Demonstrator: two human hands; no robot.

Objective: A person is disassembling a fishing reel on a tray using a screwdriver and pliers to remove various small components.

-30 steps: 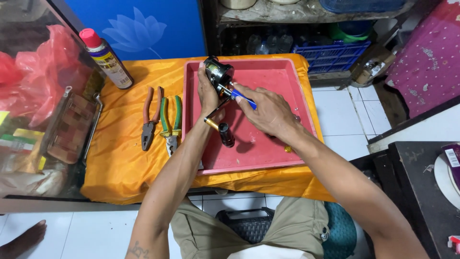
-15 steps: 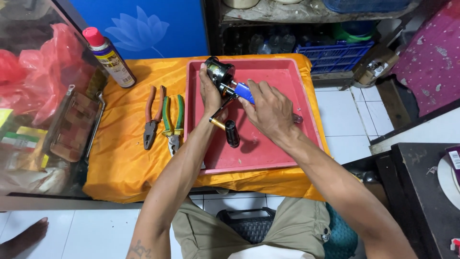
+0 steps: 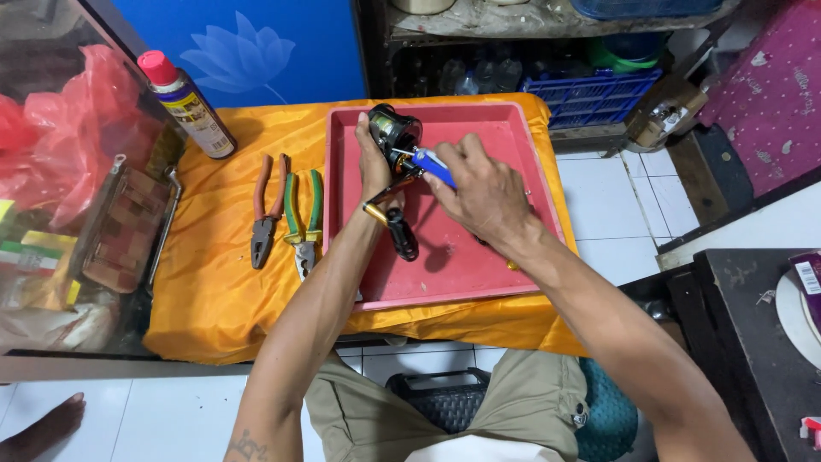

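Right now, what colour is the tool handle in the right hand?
Blue handle, seen in the head view.

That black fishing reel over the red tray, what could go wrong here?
The left hand alone holds the reel above the red tray; it might slip and drop. The blue-handled tool in the right hand could skid off toward the fingers. Loosened small parts may roll off.

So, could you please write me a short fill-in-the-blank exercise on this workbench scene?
1. The left hand holds a black fishing reel over a tray coloured ____.
2. The right hand holds a tool with a ____ handle against the reel.
3. Two pairs of pliers lie on the ____ cloth.
4. The spray can has a ____ cap.

Missing words: pink; blue; orange; red.
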